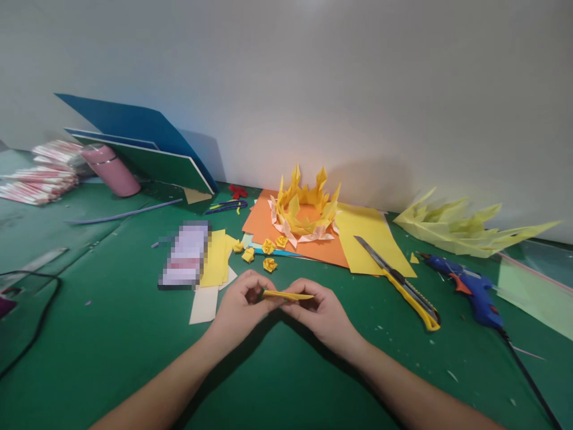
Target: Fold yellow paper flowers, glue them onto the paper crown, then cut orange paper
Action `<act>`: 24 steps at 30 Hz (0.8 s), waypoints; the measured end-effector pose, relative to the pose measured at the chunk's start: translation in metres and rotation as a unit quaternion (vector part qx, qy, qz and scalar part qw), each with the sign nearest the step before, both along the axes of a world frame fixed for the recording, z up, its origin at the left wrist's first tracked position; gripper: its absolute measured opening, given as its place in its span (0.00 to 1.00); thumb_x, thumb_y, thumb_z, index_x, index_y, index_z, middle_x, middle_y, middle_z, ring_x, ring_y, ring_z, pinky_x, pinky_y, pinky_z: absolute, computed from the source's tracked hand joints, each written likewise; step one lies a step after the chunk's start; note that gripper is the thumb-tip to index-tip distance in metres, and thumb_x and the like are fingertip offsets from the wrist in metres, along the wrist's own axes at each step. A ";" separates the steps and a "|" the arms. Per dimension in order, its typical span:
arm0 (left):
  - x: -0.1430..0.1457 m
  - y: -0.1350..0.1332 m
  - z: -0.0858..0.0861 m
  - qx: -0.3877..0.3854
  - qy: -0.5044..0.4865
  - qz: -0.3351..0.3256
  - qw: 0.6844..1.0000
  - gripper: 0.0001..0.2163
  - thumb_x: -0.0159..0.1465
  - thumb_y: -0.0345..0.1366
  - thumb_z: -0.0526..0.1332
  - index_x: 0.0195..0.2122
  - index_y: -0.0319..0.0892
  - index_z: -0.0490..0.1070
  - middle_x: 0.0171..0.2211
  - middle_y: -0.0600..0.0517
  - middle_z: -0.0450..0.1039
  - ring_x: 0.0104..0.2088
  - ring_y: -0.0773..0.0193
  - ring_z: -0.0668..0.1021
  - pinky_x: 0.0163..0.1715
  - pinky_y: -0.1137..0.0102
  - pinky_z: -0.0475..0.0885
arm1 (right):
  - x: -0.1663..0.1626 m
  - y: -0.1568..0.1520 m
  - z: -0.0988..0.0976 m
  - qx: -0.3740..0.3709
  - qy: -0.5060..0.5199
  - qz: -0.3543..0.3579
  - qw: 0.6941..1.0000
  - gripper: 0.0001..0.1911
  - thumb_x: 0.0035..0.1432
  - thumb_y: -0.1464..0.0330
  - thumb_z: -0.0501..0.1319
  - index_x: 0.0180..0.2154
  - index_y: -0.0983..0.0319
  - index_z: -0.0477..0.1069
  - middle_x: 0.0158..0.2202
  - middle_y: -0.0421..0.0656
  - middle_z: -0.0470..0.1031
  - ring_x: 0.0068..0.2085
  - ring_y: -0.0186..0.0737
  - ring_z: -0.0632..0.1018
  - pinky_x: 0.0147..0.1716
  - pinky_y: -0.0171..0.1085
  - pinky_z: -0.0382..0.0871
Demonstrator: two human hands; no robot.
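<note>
A narrow folded strip of yellow paper (286, 295) is pinched between both my hands just above the green table (111, 334). My left hand (242, 306) is closed on its left end, fingers curled. Its right part is gripped by my right hand (320, 310), thumb and fingers pressed together. Beyond the hands lie several small yellow paper rosettes (268, 254). Further back, a yellow folded paper crown (304, 209) sits on an orange sheet (264, 224).
A yellow utility knife (403, 283) with its blade out lies on a yellow sheet (371, 239) to the right, next to a blue glue gun (470, 289) with a black cord. Spiky pale-yellow paper (465, 230) at far right. Paper pads (215, 257), blue boards (143, 137), pink cylinder (114, 170) on the left.
</note>
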State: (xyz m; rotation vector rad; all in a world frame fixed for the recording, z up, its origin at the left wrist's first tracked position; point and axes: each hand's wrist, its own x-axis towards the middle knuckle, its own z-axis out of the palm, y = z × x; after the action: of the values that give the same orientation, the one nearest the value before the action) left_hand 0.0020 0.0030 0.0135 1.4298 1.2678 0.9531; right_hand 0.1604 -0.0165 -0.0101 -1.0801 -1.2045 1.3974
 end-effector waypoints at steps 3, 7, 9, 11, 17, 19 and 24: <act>0.000 0.000 0.003 -0.003 0.008 0.010 1.000 0.05 0.48 0.36 0.66 0.20 0.44 0.71 0.15 0.61 0.54 0.18 0.71 0.57 0.20 0.72 0.52 | 0.001 -0.001 -0.001 0.024 0.002 0.009 1.000 0.09 0.46 0.61 0.67 0.30 0.59 0.74 0.30 0.40 0.75 0.32 0.38 0.75 0.35 0.38 0.69; 0.002 -0.003 0.003 -0.042 -0.059 0.007 0.997 0.07 0.47 0.33 0.66 0.29 0.43 0.72 0.23 0.57 0.68 0.23 0.67 0.69 0.25 0.71 0.63 | 0.001 -0.003 -0.003 0.065 0.002 0.014 0.998 0.10 0.48 0.65 0.65 0.36 0.57 0.75 0.36 0.42 0.77 0.37 0.39 0.77 0.39 0.40 0.71; 0.003 -0.003 0.004 -0.060 -0.113 -0.002 0.992 0.12 0.46 0.32 0.66 0.33 0.44 0.72 0.33 0.53 0.74 0.33 0.63 0.74 0.34 0.69 0.68 | 0.001 -0.003 -0.004 0.095 -0.033 -0.001 0.995 0.10 0.48 0.69 0.64 0.37 0.57 0.76 0.37 0.43 0.76 0.37 0.39 0.76 0.39 0.40 0.71; 0.002 -0.004 0.004 -0.087 -0.165 -0.025 0.982 0.17 0.46 0.31 0.66 0.39 0.45 0.70 0.39 0.50 0.75 0.40 0.60 0.75 0.39 0.68 0.68 | 0.001 -0.003 -0.005 0.133 -0.081 -0.019 0.988 0.12 0.49 0.72 0.61 0.37 0.56 0.77 0.37 0.43 0.75 0.38 0.40 0.76 0.40 0.40 0.70; -0.002 -0.001 0.001 -0.163 -0.232 -0.023 0.959 0.26 0.49 0.38 0.69 0.49 0.45 0.64 0.37 0.50 0.78 0.37 0.61 0.77 0.39 0.67 0.68 | 0.001 -0.002 -0.003 0.188 -0.136 -0.018 0.973 0.14 0.56 0.73 0.54 0.39 0.55 0.76 0.39 0.44 0.76 0.42 0.41 0.75 0.44 0.41 0.69; -0.002 0.000 -0.001 -0.171 -0.198 0.001 0.965 0.21 0.49 0.42 0.69 0.42 0.42 0.67 0.33 0.51 0.78 0.36 0.62 0.77 0.38 0.68 0.68 | 0.002 -0.003 -0.003 0.168 -0.122 -0.015 0.978 0.12 0.58 0.71 0.53 0.38 0.56 0.75 0.38 0.44 0.76 0.41 0.40 0.75 0.43 0.41 0.69; 0.000 0.000 -0.001 -0.155 -0.149 -0.002 0.977 0.16 0.48 0.44 0.69 0.33 0.42 0.72 0.30 0.53 0.75 0.32 0.65 0.74 0.34 0.70 0.67 | 0.003 -0.002 -0.005 0.095 -0.038 -0.044 0.994 0.11 0.56 0.64 0.59 0.43 0.57 0.69 0.35 0.41 0.73 0.36 0.38 0.75 0.37 0.37 0.70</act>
State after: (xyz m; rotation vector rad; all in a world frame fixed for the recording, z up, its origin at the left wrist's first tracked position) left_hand 0.0016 0.0029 0.0122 1.0054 1.1298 0.8838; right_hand 0.1636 -0.0183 -0.0147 -1.0479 -1.3015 1.1585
